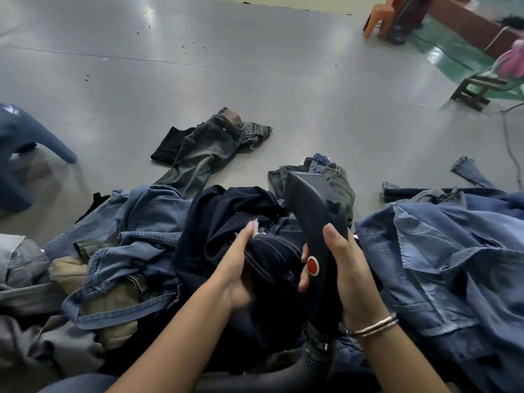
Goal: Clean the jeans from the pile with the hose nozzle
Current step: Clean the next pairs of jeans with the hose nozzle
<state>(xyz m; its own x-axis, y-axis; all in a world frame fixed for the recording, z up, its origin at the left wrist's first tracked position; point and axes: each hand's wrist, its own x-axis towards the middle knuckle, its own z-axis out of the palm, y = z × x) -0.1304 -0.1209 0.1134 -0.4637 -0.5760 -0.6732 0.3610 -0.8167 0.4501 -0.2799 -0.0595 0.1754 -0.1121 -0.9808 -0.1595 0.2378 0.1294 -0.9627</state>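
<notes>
Hands: two, both low in view, side by side over the pile.
Right hand (344, 272): wrapped round the grip of the hose nozzle (314, 231), thumb up along its side, two bangles (374, 327) on the wrist.
Hose nozzle: one, dark, red button (312, 265) facing up, flat mouth pointing away; ribbed hose (314, 355) running down from its base.
Left hand (236, 272): curled on a fold of the dark navy jeans (226, 219), fingertips beside a small white tag (256, 226).
Dark navy jeans: one pair, between the two hands, touching the nozzle, on top of the pile.
Pile (136, 242): too many blue denim pieces to count, heaped left and right, some khaki cloth beneath.
Floor (255, 66): grey; one faded pair of jeans (204, 151) lying apart beyond the pile.
Further off: one blue plastic chair (25, 143) at left, one orange chair (381, 18) and one wooden stool (476, 90) far right.
</notes>
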